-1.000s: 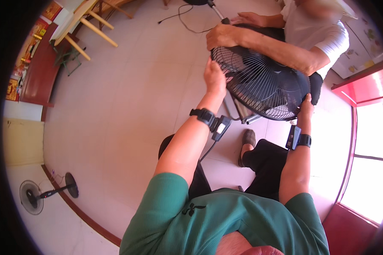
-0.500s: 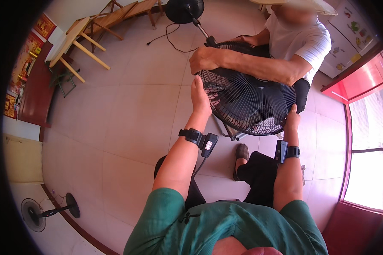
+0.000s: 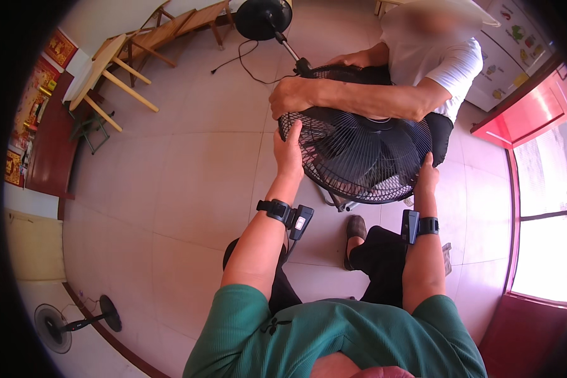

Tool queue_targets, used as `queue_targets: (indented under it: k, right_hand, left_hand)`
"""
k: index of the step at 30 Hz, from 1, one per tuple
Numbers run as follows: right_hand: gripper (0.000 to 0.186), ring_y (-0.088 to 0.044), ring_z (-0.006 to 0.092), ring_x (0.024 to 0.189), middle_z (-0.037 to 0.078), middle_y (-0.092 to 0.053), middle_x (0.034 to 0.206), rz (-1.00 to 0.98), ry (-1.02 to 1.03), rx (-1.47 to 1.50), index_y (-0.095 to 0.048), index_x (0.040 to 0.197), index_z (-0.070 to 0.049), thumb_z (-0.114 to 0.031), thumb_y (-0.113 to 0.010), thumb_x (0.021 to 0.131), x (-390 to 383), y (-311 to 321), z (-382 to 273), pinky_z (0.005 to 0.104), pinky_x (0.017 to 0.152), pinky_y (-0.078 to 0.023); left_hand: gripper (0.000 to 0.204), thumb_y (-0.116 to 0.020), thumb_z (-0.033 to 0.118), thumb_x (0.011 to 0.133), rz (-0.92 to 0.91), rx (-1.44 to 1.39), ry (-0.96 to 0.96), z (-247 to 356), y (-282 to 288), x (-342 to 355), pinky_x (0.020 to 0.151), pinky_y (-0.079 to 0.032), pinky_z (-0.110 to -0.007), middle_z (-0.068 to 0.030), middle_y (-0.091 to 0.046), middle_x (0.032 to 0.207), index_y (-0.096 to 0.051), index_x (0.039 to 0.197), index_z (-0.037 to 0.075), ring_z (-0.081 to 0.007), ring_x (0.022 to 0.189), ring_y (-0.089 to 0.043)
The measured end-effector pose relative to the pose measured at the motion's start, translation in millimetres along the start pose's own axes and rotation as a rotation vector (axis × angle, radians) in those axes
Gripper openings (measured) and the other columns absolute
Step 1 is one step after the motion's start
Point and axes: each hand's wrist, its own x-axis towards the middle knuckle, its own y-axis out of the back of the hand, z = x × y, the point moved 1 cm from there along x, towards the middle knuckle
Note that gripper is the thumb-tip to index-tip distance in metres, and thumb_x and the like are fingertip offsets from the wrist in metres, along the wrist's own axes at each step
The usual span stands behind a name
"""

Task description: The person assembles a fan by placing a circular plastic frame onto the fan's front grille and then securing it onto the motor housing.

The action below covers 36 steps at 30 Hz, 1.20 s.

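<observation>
A large black fan head (image 3: 359,160) with a round wire guard faces up in front of me. My left hand (image 3: 288,151) is closed on the guard's left rim, thumb on top and the other fingers mostly hidden. At the right rim my right hand (image 3: 427,179) grips the guard, its fingers partly hidden beneath. Across the fan sits another person in a white shirt (image 3: 463,66) and pale hat. That person's forearm lies over the guard, with one hand (image 3: 291,96) on the left rim just beyond mine. Metal stand parts (image 3: 341,203) show below.
Another black fan (image 3: 263,19) stands at the back, its cord (image 3: 240,60) on the floor. Wooden benches (image 3: 160,34) and a folding stool (image 3: 93,133) are far left. A smaller fan (image 3: 75,322) is lower left. A red-framed glass door (image 3: 548,214) is right.
The fan has shifted slightly left and toward me, with both my hands on its rim. The other person's hand moved with it. My view has shifted a little too.
</observation>
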Motion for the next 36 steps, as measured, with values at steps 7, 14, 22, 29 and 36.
queue_targets:
  k: [7, 14, 22, 29, 36]
  right_hand:
    - [0.077, -0.058, 0.0456, 0.097, 0.035, -0.061, 0.092, 0.051, 0.031, -0.031, -0.061, 0.091, 0.017, -0.058, -0.047, 0.085, 6.0, 1.9, 6.3, 0.0461, 0.085, -0.044]
    - [0.071, -0.056, 0.0445, 0.102, 0.035, -0.059, 0.100, 0.036, 0.016, -0.025, -0.061, 0.098, 0.014, -0.055, -0.049, 0.086, -22.1, 4.1, -18.7, 0.0445, 0.090, -0.043]
    - [0.068, -0.057, 0.0450, 0.099, 0.032, -0.061, 0.099, -0.228, 0.160, 0.009, -0.061, 0.099, 0.011, -0.055, -0.048, 0.086, -13.2, 21.8, -7.9, 0.0480, 0.089, -0.043]
    - [0.067, -0.056, 0.0421, 0.107, 0.029, -0.052, 0.121, -0.805, -0.142, 0.362, -0.035, 0.131, 0.010, -0.044, -0.048, 0.093, -29.6, 117.6, -14.9, 0.0496, 0.085, -0.051]
    - [0.048, -0.064, 0.0300, 0.095, 0.020, -0.062, 0.109, -0.664, -0.174, 0.152, -0.053, 0.120, 0.003, -0.035, -0.054, 0.092, -41.5, 174.6, 100.4, 0.0364, 0.080, -0.054]
  left_hand:
    - [0.044, -0.065, 0.029, 0.084, 0.000, 0.078, 0.058, 10.8, -19.2, -14.0, 0.066, -0.054, -0.030, -0.0114, -0.058, 0.102, -0.048, 0.113, -0.001, -0.0187, 0.083, -0.061]
    - [0.063, -0.063, 0.026, 0.085, -0.067, 0.105, -0.101, 1.2, -4.2, 0.7, 0.088, -0.046, -0.033, -0.0146, -0.048, 0.124, -0.034, 0.133, -0.002, -0.0232, 0.108, -0.053]
    - [0.054, -0.057, 0.022, 0.088, -0.167, 0.123, -0.120, -5.9, -3.8, 4.9, 0.094, -0.043, -0.035, -0.0125, -0.047, 0.128, -0.036, 0.134, 0.001, -0.0235, 0.112, -0.051]
    - [0.051, -0.057, 0.028, 0.089, -0.087, 0.165, 0.009, -11.7, 9.4, 21.2, 0.092, -0.045, -0.035, -0.0126, -0.052, 0.123, -0.045, 0.125, -0.004, -0.0233, 0.107, -0.054]
    - [0.057, -0.053, 0.035, 0.091, -0.106, 0.276, 0.049, -5.8, -3.5, 7.4, 0.095, -0.043, -0.035, -0.0144, -0.049, 0.128, -0.043, 0.127, -0.008, -0.0235, 0.114, -0.051]
